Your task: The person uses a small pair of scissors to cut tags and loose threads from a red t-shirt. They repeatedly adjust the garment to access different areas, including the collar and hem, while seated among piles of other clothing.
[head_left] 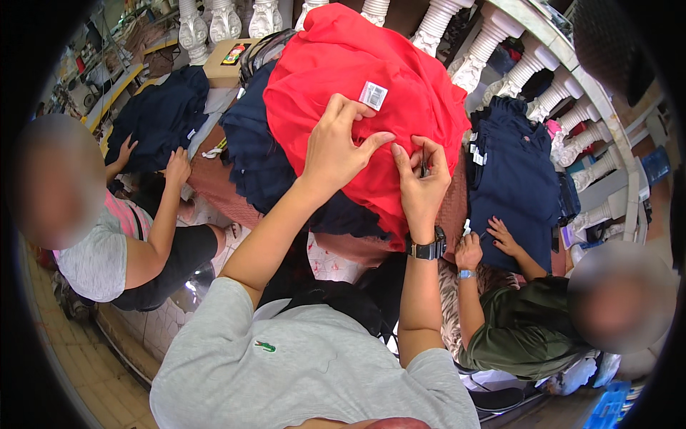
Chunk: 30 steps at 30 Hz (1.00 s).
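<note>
A large heap of red fabric (321, 64) lies in front of me. My left hand (336, 146) rests over it with thumb and fingers apart. Its fingertips are beside a white tag with a barcode (373, 95), and its thumb points toward my other hand. My right hand (426, 179) is closed at the heap's near right part, fingers bent around a small dark metal tool (424, 166), perhaps thread snips; most of it is hidden. The two thumb tips nearly meet over the red cloth.
Dark navy garments (254, 154) are piled under and left of the red heap on a brown-covered table (214, 182). Co-workers sit at both sides, handling a navy pile (161, 107) and navy stack (514, 171). A cardboard box (223, 68) and white balustrade (468, 68) stand behind.
</note>
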Motion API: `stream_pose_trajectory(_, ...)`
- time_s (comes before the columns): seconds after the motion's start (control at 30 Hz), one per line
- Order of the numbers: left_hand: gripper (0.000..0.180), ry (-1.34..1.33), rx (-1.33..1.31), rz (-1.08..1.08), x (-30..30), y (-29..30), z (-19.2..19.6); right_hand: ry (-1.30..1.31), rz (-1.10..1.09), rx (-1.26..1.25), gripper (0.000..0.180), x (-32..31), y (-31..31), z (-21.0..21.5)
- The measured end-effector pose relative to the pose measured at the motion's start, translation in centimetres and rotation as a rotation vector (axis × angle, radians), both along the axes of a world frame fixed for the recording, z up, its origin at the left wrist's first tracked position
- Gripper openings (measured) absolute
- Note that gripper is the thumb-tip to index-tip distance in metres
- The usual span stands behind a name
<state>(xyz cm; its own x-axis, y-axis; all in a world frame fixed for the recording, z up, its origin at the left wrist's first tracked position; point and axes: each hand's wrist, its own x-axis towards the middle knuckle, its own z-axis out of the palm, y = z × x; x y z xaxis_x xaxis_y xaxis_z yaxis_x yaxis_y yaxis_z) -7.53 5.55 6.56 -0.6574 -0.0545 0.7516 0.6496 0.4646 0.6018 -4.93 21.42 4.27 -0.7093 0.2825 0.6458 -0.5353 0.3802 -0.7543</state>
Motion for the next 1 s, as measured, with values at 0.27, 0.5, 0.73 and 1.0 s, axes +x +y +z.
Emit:
stream_pose_trajectory(0.27, 0.011, -0.211, 0.643, -0.684, -0.3, -2.2, -1.5, -0.015, 0.029, -0.034, 0.026, 0.1, 0.0, 0.0)
stream_pose_trajectory(0.5, 0.012, -0.060, 0.528, -0.317, 3.0, -2.7, -2.2, -0.032, 0.033, -0.037, 0.026, 0.2, 0.1, 0.0)
stream_pose_trajectory(0.73, 0.024, 0.312, 0.556, -0.187, 3.9, -4.1, -2.3, -0.052, 0.033, -0.025, 0.025, 0.4, 0.1, 0.3)
stream_pose_trajectory(1.0, 0.034, 0.130, 0.051, -0.006, 3.2, -1.3, -0.3, -0.032, 0.034, -0.028, 0.026, 0.2, 0.2, 0.2)
